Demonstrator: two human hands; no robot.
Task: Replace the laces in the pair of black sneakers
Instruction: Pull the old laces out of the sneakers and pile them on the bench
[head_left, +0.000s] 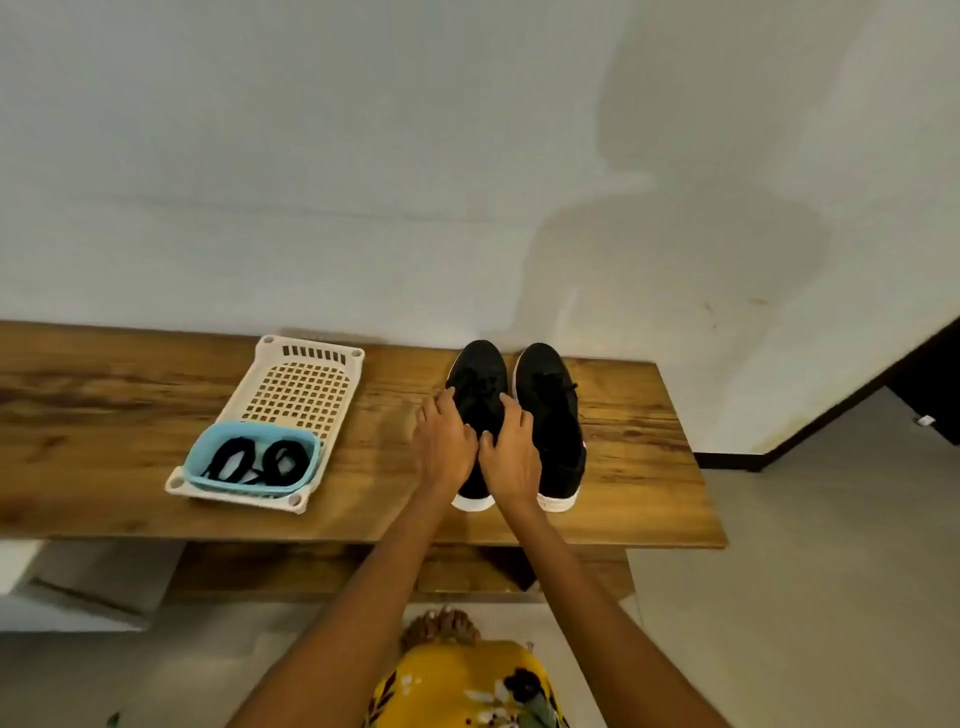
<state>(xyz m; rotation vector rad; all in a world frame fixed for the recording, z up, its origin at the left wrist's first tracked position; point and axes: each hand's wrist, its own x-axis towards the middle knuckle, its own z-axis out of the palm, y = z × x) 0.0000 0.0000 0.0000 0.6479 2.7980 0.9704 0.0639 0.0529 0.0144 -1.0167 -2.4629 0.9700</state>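
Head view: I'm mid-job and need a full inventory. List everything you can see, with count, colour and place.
sneakers: two, black with white soles, side by side on the table's right part, toes toward the wall, both laced
spare laces: two coiled bundles, black, inside the blue tub
tub: one, light blue, on the near end of the tray
tray: one, cream perforated plastic, left of the sneakers
table: one, brown wood grain, against the pale wall
left hand: on the left side of the left sneaker, fingers curved around it
right hand: on the same sneaker's right side, fingers curved around it
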